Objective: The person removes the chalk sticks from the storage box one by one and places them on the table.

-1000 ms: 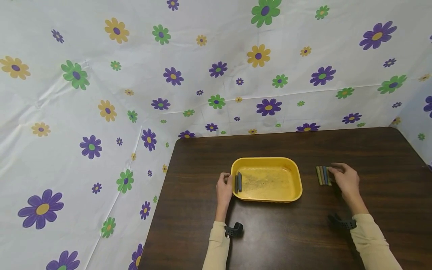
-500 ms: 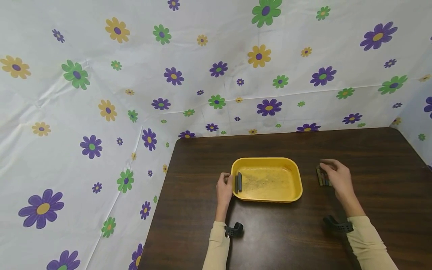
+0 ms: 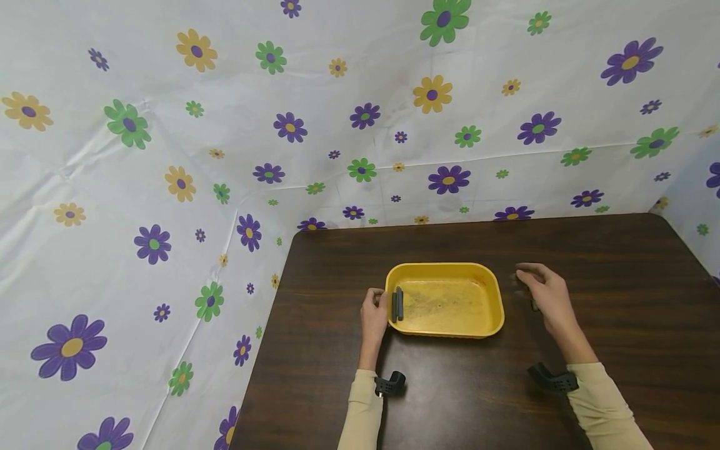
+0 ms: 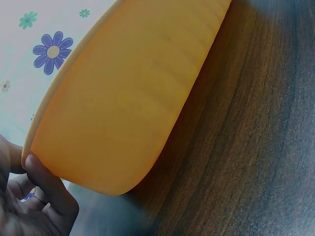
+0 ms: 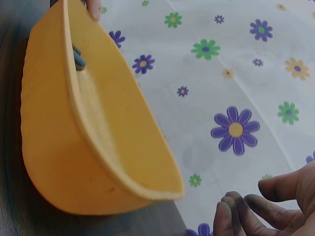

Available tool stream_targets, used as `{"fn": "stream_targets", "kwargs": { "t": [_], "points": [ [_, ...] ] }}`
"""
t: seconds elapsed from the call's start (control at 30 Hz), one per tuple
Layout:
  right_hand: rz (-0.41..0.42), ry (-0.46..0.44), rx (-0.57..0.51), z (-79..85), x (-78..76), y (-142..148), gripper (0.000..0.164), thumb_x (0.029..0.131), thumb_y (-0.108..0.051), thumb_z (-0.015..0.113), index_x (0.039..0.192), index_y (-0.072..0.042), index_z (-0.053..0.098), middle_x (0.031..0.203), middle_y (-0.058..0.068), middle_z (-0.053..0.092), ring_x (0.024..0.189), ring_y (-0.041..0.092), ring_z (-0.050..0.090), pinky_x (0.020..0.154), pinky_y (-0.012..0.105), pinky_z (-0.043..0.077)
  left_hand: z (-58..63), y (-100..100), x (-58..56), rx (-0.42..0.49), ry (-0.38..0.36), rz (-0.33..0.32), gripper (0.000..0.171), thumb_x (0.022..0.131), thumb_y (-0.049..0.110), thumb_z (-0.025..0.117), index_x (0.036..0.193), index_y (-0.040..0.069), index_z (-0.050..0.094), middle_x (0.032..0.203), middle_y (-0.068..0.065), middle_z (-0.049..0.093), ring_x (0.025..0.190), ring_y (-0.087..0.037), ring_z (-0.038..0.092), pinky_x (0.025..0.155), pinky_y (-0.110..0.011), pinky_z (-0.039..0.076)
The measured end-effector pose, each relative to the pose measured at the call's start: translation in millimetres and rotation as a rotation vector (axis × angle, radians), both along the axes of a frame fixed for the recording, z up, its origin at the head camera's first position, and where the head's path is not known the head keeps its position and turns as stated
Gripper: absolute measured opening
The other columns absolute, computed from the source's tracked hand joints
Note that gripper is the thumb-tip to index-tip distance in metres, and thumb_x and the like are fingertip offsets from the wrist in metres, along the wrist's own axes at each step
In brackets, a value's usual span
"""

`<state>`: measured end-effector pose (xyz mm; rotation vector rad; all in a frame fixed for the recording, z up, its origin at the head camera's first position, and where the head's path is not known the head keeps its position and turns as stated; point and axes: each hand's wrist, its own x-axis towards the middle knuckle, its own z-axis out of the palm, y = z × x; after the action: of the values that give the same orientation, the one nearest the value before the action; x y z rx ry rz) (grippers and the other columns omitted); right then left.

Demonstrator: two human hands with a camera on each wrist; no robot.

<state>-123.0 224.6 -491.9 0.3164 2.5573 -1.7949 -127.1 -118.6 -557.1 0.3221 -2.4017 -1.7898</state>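
Observation:
My left hand (image 3: 374, 315) grips the left end of a yellow plastic tub (image 3: 444, 331); in the left wrist view the thumb (image 4: 51, 189) lies on the tub's outer wall just under the rim. Two dark blue-grey, chalk-like sticks (image 3: 397, 304) lie side by side inside, along the tub's left wall. To the right of the tub, my right hand (image 3: 551, 300) hovers over the table with thumb and fingers apart. Its fingertips look smudged dark in the right wrist view, and nothing shows between them. A greenish stick end (image 3: 534, 305) peeks out below this hand, which hides the rest.
The dark wood-grain table (image 3: 461, 394) reaches back to a white sheet (image 3: 225, 125) printed with purple, green and yellow flowers. Black straps circle both wrists.
My right hand has slid left across the row of short coloured sticks, toward the tub, and now covers nearly all of them. The left hand and tub have stayed still.

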Motion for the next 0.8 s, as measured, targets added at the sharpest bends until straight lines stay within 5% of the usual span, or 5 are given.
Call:
{"fn": "stream_targets", "kwargs": {
  "t": [0.5,0.8],
  "points": [
    [0.032,-0.006,-0.070,8.0,1.0,-18.7,0.051,0.111,-0.029,0.048,0.145,0.009,0.049,0.132,0.032,0.057,0.090,0.002,0.064,0.079,0.020,0.056,-0.3,-1.5,0.3,-0.003,0.003,-0.008,0.016,0.107,0.017,0.059,0.111,0.002,0.066,0.093,-0.016,0.067,0.050,-0.012,0.048,0.046,-0.027,0.043],
    [0.063,-0.009,-0.093,12.4,1.7,-30.4,0.048,0.112,-0.027,0.048,0.143,0.009,0.050,0.128,0.031,0.061,0.093,0.004,0.065,0.083,0.025,0.058,-0.3,-1.1,-0.6,-0.002,-0.018,-0.001,0.016,0.107,0.016,0.058,0.111,0.003,0.066,0.093,-0.015,0.068,0.050,-0.012,0.048,0.046,-0.027,0.042]
  ]
}}
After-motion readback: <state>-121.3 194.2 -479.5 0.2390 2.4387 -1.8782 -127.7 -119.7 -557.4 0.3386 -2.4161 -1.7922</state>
